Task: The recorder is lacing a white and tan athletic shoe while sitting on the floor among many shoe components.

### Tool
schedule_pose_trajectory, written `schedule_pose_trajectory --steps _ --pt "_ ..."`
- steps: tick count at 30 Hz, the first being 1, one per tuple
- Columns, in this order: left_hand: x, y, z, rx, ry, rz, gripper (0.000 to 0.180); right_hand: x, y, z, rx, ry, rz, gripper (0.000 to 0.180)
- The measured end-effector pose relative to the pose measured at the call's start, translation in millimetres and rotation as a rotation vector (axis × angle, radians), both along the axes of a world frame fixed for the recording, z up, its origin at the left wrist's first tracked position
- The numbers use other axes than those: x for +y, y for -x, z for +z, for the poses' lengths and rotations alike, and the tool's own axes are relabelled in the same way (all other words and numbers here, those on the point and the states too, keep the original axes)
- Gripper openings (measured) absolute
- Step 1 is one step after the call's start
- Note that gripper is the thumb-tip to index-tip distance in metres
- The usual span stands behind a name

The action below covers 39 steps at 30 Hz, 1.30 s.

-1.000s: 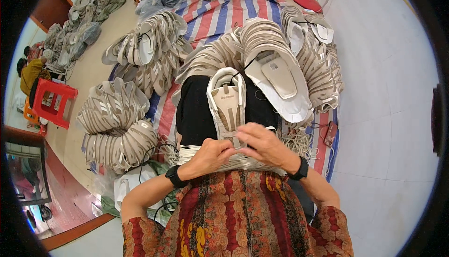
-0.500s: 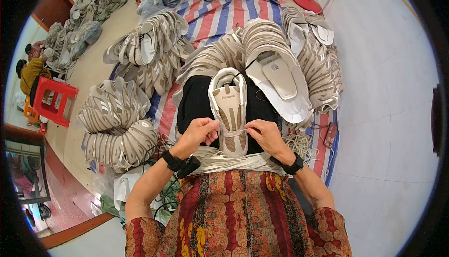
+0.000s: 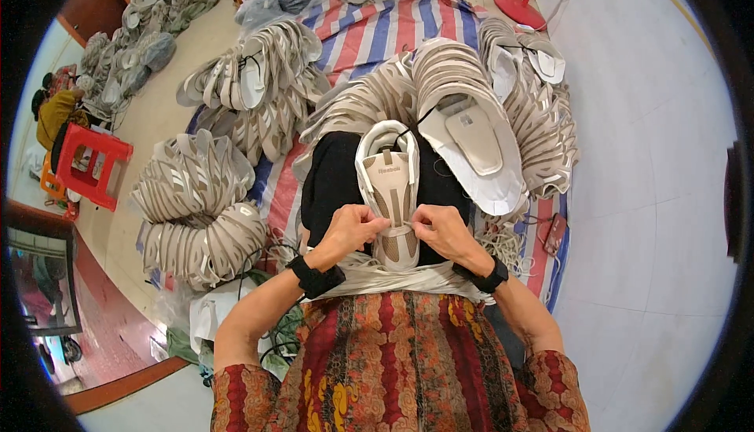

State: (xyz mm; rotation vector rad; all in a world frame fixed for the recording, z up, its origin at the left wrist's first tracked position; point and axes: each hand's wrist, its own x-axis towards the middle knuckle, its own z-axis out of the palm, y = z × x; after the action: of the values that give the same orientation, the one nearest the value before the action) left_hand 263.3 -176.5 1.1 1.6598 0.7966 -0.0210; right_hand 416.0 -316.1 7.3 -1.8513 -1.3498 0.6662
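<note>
The left hand [image 3: 348, 228] has come in over the beige shoe upper [image 3: 393, 184] since half a second ago — the upper lies between thumb-and-finger tips pressed together, left at eight o'clock, right hand [image 3: 444, 230] at four — pinching what, I cannot tell.

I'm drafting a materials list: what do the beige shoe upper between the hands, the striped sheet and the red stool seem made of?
Shoe upper: probably matte synthetic leather or suede-like overlays; grainy brown panels suggest mesh.
Striped sheet: likely woven plastic tarpaulin, judging by its slight sheen and creases.
Red stool: apparently moulded plastic, smooth, given its even colour.
</note>
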Motion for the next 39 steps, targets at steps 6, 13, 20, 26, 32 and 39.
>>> schedule_pose_trajectory --steps 6,13,20,26,32,39 --pt "-0.8 -0.5 2.0 0.015 0.022 -0.014 0.028 2.8 -5.5 -0.3 -0.069 0.066 0.114 0.013" --pt "-1.7 0.1 -0.1 -0.025 0.025 0.008 0.028 2.1 17.1 2.8 -0.378 -0.014 -0.023 0.011" --pt "-3.3 1.4 -1.0 -0.011 -0.083 -0.05 0.029 8.4 1.7 0.5 0.099 0.037 0.06 0.014" --pt "-7.9 -0.1 -4.1 -0.065 -0.059 -0.002 0.025 13.3 -1.6 -4.9 -0.119 -0.125 0.24 0.013" --pt "-10.6 11.2 2.0 -0.079 0.029 0.003 0.02 2.8 4.9 2.7 0.258 0.108 0.049 0.012" --pt "-10.3 14.5 -8.0 -0.097 -0.164 -0.069 0.021 -4.5 3.0 -0.1 -0.026 -0.122 0.058 0.009"
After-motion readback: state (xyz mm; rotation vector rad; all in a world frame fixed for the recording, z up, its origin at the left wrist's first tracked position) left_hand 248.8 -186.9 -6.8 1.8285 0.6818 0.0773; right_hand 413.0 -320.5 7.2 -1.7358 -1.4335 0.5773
